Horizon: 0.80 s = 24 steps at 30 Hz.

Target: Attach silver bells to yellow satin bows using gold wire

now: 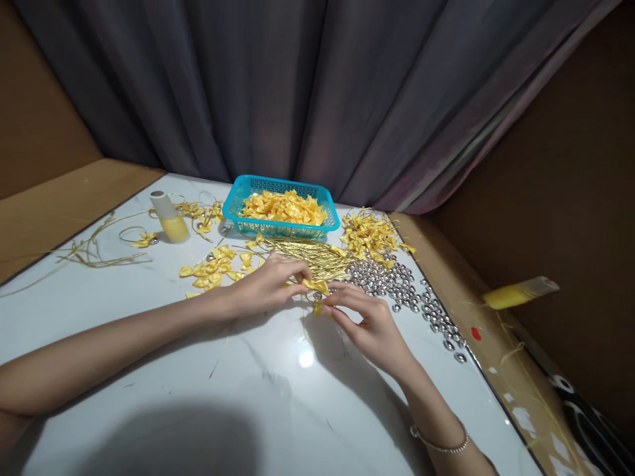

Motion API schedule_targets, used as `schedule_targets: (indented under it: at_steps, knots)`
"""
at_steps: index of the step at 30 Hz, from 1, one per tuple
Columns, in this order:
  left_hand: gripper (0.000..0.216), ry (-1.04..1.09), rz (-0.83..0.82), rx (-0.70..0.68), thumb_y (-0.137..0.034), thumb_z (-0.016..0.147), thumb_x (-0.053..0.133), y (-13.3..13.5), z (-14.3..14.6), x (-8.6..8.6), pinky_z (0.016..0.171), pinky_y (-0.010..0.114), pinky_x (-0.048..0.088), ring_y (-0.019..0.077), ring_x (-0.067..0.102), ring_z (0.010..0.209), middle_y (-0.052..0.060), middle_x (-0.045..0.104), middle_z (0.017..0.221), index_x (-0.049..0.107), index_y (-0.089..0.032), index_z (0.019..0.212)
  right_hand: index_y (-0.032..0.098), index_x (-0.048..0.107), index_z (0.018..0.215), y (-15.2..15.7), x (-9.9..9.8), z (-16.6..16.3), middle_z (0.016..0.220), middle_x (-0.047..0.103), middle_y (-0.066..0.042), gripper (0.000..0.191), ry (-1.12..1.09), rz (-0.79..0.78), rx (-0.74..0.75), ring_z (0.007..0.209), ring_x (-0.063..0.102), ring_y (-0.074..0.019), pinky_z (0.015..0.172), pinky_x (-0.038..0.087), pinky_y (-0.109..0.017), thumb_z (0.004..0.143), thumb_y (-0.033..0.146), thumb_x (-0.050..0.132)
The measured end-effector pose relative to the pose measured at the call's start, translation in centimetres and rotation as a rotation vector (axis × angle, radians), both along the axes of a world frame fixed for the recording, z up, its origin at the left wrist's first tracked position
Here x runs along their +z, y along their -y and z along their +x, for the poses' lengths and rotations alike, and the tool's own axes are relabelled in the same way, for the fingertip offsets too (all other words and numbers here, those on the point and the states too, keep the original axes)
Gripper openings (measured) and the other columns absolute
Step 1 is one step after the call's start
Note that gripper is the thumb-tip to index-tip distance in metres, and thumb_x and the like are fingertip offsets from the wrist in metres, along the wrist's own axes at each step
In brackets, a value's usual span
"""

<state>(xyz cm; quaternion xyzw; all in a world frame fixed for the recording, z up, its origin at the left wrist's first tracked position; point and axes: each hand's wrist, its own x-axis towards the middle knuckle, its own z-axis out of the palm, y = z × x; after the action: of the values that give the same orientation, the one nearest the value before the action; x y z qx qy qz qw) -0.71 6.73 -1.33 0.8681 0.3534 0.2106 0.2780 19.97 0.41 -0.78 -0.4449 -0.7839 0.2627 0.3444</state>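
Observation:
Over the middle of the white table, a small yellow ribbon bow (316,286) is pinched between the thumb and forefinger of my left hand (278,277). Just to its right, my right hand (364,317) has its thumb and fingertips pressed together at a small yellow piece (317,307) below the bow. A thin cord seems to run between the hands, though the fingers partly hide it. Behind them lies a bundle of gold twist ties (310,254). Loose yellow bows (213,270) lie left of my left hand. Silver bell-like domes (384,276) spread beyond my right hand.
A blue basket (243,182) full of yellow bows stands at the back by the curtain (258,86). A pile of bows with ties (370,231) sits right of it. A bottle with yellow contents (171,218) stands left; a similar yellow tube (520,293) and scissors (575,403) are beyond the right edge.

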Motion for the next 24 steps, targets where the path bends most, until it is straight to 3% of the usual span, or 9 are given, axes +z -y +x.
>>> schedule_targets:
  at_steps: [6,10,14,18,24]
  knots:
    - [0.021,0.062,-0.267,0.085,-0.035,0.083,0.058,-1.1,-0.9,2.2,0.070,0.028,0.040,0.0175,0.059,0.078,0.003,0.068,0.084,0.060,-0.017,0.094,0.024,0.074,0.076,-0.6,1.4,1.7,0.099,0.073,-0.005,0.009,-0.114,-0.296,-0.026,0.110,0.060,-0.0241,0.097,0.044,-0.042,0.080,0.027,0.067]
    - [0.027,0.093,-0.427,0.007,-0.041,0.081,0.059,-1.4,-1.3,3.2,0.066,0.026,0.040,0.0153,0.059,0.073,0.002,0.069,0.080,0.059,-0.016,0.094,0.024,0.075,0.072,-0.6,1.5,1.7,0.093,0.074,-0.006,0.008,-0.259,-0.411,0.005,0.111,0.060,-0.0257,0.097,0.043,-0.044,0.076,0.030,0.071]
    - [0.020,0.060,-0.340,-0.118,-0.036,0.083,0.058,-1.4,-1.3,3.2,0.074,0.027,0.042,0.0163,0.059,0.084,0.002,0.067,0.091,0.064,-0.017,0.088,0.025,0.075,0.070,-0.3,1.2,1.1,0.078,0.074,-0.004,0.006,-0.384,-0.378,0.034,0.113,0.059,-0.0260,0.100,0.042,-0.046,0.075,0.029,0.073]
    - [0.014,0.093,-0.172,-0.218,-0.027,0.086,0.055,-1.6,-1.4,2.6,0.087,0.030,0.041,0.0181,0.056,0.098,0.005,0.062,0.103,0.065,-0.019,0.092,0.026,0.075,0.072,-0.2,1.0,0.7,0.084,0.074,-0.004,0.005,-0.417,-0.347,0.039,0.111,0.060,-0.0252,0.098,0.045,-0.044,0.076,0.026,0.072]
    - [0.015,0.112,0.047,-0.198,-0.024,0.088,0.056,-1.6,-1.5,1.7,0.083,0.031,0.043,0.0176,0.055,0.093,0.005,0.059,0.098,0.068,-0.019,0.095,0.025,0.075,0.075,-0.2,0.6,0.4,0.084,0.074,-0.004,0.007,-0.365,-0.287,0.070,0.111,0.061,-0.0253,0.097,0.046,-0.044,0.079,0.025,0.069]
